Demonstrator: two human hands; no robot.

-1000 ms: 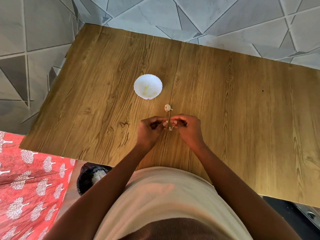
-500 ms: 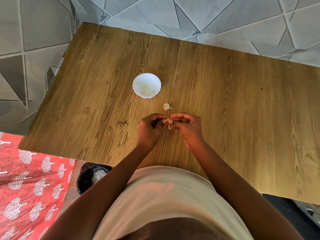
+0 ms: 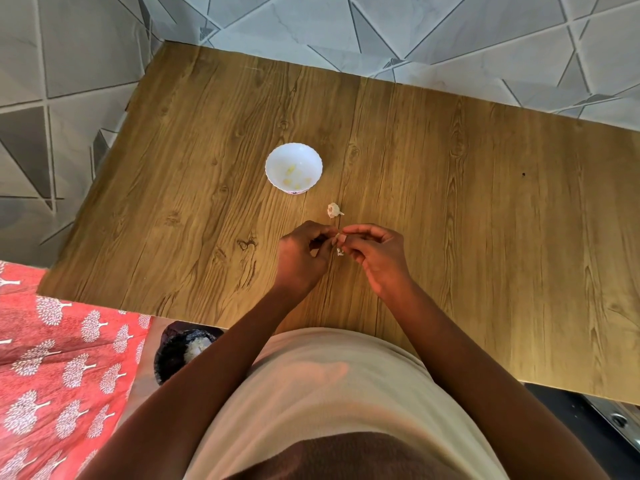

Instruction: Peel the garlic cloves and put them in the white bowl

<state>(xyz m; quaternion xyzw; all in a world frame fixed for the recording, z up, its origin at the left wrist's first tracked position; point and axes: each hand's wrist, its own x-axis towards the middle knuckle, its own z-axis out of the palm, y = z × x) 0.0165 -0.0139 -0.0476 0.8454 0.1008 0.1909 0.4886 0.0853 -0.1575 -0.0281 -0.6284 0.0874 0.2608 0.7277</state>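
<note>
Fingers [image 3: 341, 240] of both hands are curled in and pinching one small pale garlic clove [image 3: 336, 238] between them, left hand [image 3: 300, 255] on one side and right hand [image 3: 377, 258] on the other, held just above the wood-grain table [image 3: 485, 202]. Compared to a second ago the fingertips have closed up tighter together, and a little scrap of papery white skin [image 3: 340, 251] hangs right under them, so my guess is the peel's coming off and this clove is nearly ready to drop. The leftover chunk of white garlic bulb [image 3: 334, 210] sits just beyond the hands and hasn't budged, and the small white scalloped bowl [image 3: 273, 157] is a bit further out to the left with a few yellowish peeled cloves [image 3: 294, 176] already inside. Plenty of bare table all around, nothing between the hands and the bowl except that bulb, slightly off to the side. Near table edge is right at the person's body, with a dark bin [image 3: 180, 351] on the floor below it.
</note>
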